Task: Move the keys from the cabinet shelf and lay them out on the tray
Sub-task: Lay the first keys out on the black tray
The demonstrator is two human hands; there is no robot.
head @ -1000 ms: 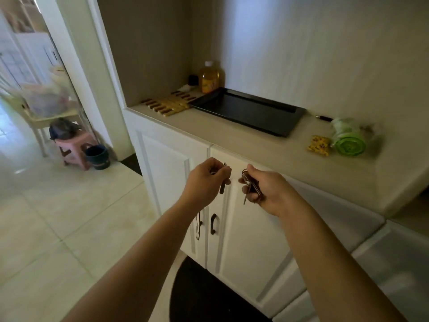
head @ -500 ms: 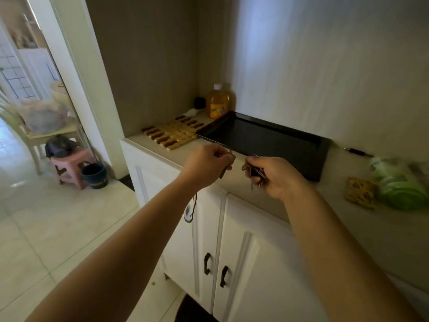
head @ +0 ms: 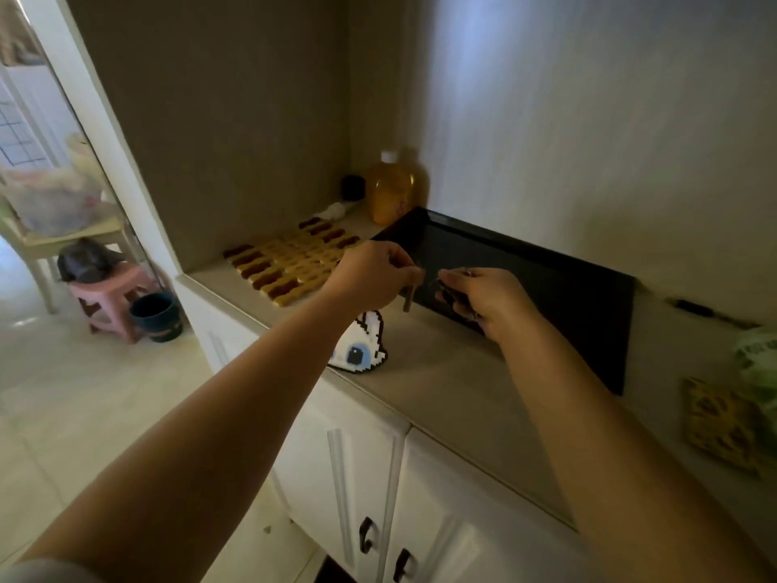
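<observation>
A black rectangular tray [head: 580, 288] lies on the beige counter against the wall. My left hand [head: 372, 277] hovers over the tray's near-left corner, pinching a key with a brown tag [head: 408, 297] that hangs down; a white pixel-style charm [head: 361, 349] dangles below my forearm above the counter edge. My right hand [head: 483, 294] is just right of it over the tray's front rim, closed on a bunch of keys [head: 447, 288], mostly hidden in the fingers. Inside the tray I see only dark surface.
A wooden slatted trivet [head: 290, 260] lies left of the tray, an amber bottle [head: 391, 189] stands in the corner. A yellow patterned pad [head: 719, 422], a green roll [head: 757, 363] and a pen [head: 706, 311] sit to the right. White cabinet doors [head: 370, 490] below are closed.
Both hands rose from in front of the cabinet doors and moved forward to the tray's front edge, carrying the keys. The white charm now shows under my left forearm.
</observation>
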